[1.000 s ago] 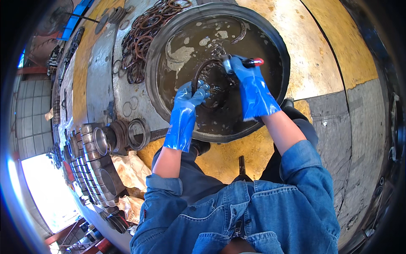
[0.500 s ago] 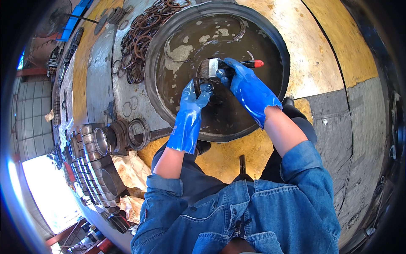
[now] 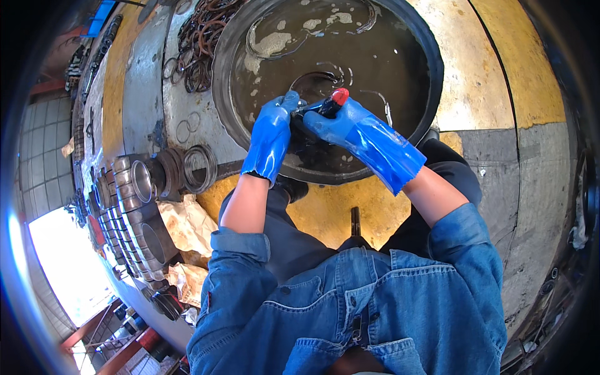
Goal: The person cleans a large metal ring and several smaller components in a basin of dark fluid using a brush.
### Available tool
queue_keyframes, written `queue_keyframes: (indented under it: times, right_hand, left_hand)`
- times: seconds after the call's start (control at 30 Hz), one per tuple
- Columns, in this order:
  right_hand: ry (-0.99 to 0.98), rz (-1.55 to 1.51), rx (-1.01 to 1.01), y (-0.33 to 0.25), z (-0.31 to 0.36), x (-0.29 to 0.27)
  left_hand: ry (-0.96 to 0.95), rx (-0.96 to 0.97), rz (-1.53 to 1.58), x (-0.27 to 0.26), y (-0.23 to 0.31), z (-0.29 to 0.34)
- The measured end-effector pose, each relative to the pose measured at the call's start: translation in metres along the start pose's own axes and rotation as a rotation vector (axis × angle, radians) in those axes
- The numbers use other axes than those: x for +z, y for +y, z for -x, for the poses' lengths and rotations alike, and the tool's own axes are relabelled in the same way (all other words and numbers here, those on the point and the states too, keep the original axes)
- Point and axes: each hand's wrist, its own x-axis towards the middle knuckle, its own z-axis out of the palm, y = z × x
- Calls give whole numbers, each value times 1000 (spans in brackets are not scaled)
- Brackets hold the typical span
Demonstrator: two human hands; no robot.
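Both my hands wear blue rubber gloves and work close together over the near part of a round dark tub [image 3: 431,62] of murky liquid. My left hand [image 3: 272,128] is closed on a dark, wet ring [image 3: 314,75], whose far arc shows beyond the fingers. In my right hand [image 3: 344,124] is a paintbrush [image 3: 329,106] with a black handle and red tip. The handle points up and away from me; the bristles are hidden down between the gloves, near the ring's near side.
A heap of rusty rings [image 3: 203,37] lies left of the tub. Nearer on the left are thin loose rings [image 3: 186,128], a stack of larger rings [image 3: 200,167], rows of metal cylinders [image 3: 134,212] and crumpled brown paper [image 3: 187,225]. Metal plates [image 3: 465,75] cover the floor at right.
The brush has swung from lying sideways, bristles showing, to handle up with bristles hidden. My right hand turned and came nearer the left. The whole view shifted, so the tub sits higher.
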Motion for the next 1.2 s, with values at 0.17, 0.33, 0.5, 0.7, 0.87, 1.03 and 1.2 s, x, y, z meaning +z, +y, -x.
queue_keyframes:
  times: [0.17, 0.33, 0.5, 0.7, 0.87, 1.03, 1.2]
  right_hand:
    - [-113, 479, 10, -2, 11, -6]
    - [-123, 756, -15, 16, 3, -25]
    - [243, 793, -120, 40, -20, -38]
    - [400, 708, 77, 50, -34, -51]
    - [297, 170, -582, 20, -23, -45]
    - [402, 236, -709, 5, -26, -43]
    - [409, 214, -189, 7, -23, -51]
  left_hand:
    - [-38, 125, 159, 5, 3, 1]
    - [19, 142, 81, 2, 12, -5]
    - [60, 108, 41, -15, 23, -6]
    - [127, 92, 75, -33, 24, -8]
    - [189, 58, 33, -17, 34, 9]
    - [191, 45, -6, -3, 40, 19]
    - [210, 110, 77, -1, 40, 18]
